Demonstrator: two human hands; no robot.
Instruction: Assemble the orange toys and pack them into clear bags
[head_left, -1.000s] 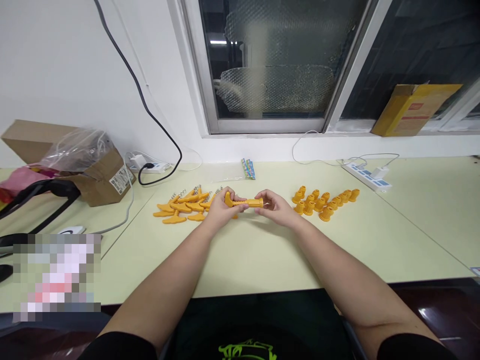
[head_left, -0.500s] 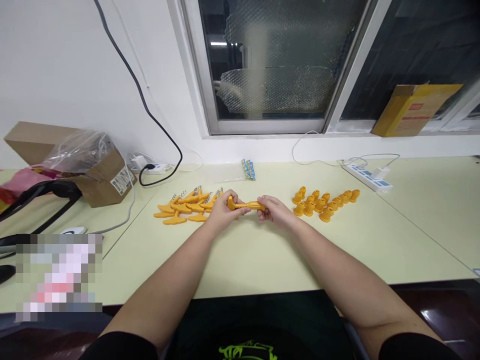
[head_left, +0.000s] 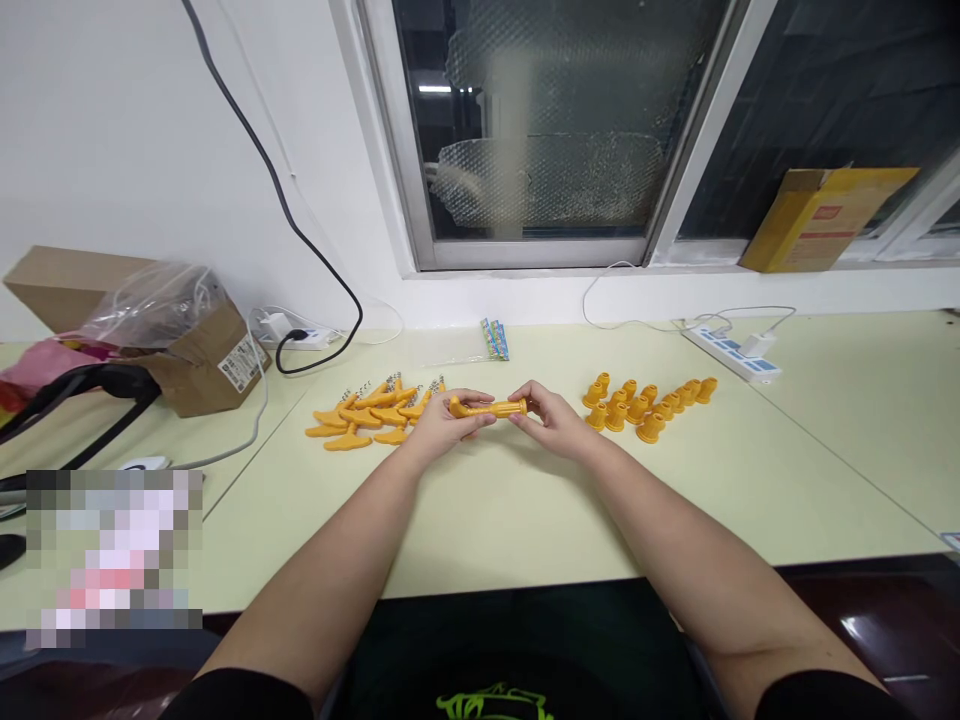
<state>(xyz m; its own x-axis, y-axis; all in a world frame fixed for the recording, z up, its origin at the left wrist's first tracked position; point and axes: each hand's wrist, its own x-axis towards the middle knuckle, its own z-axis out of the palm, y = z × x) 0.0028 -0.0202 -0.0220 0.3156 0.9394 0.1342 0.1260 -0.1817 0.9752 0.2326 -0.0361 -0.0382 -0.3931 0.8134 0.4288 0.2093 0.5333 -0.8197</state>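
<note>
Together, two hands (head_left: 553, 422) gripping one corkscrew (head_left: 510, 409), two yellow clusters (head_left: 390, 415)

Bare tabletop (head_left: 510, 520) lies open in front of the two hands, and a strip between the orange T-handles (head_left: 349, 440) and the orange bell-shaped caps (head_left: 651, 428) runs back to the colourful packets (head_left: 495, 340). The cardboard box (head_left: 202, 360) blocks the far left, the power strip (head_left: 731, 353) the back right.
</note>
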